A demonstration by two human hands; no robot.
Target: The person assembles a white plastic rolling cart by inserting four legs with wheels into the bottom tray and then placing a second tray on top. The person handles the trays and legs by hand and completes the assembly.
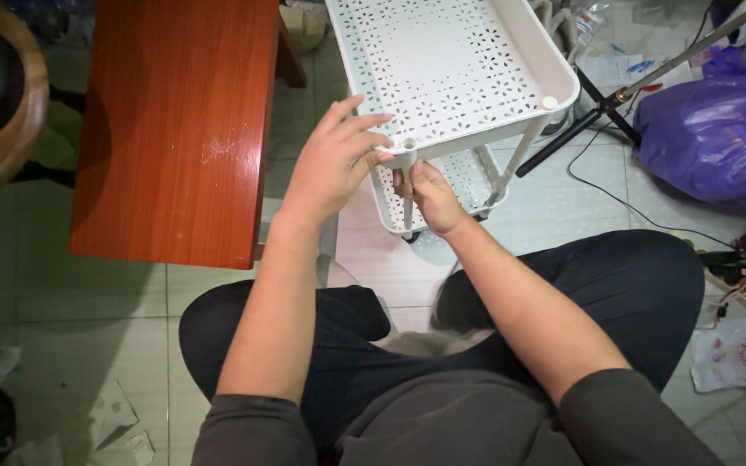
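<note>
- The white perforated rack (442, 65) stands on the tiled floor right in front of the seated person's knees; its top tray runs away from the person, long axis slanting up and slightly leftward across the view.
- The tray's near left corner points at the person; a round socket (408, 143) opens upward there.
- The left hand (331, 160) lies over that corner, fingers spread fairly wide, fingertips touching the tray's rim.
- The right hand (429, 197) sits just below the corner, closed around the thin white leg post (407, 207) beneath the socket; the post stands upright.
- A lower tray (477, 177) shows under the top one, parallel to it.
- To the left, the red-brown wooden table (174, 121) runs close beside the rack, with only a narrow strip of floor between them.
- To the right, a black tripod leg (580, 129) and cable cross the floor near the far corner; a purple bag (718, 129) lies well apart.
- Open tile lies between the rack and the person's legs.
</note>
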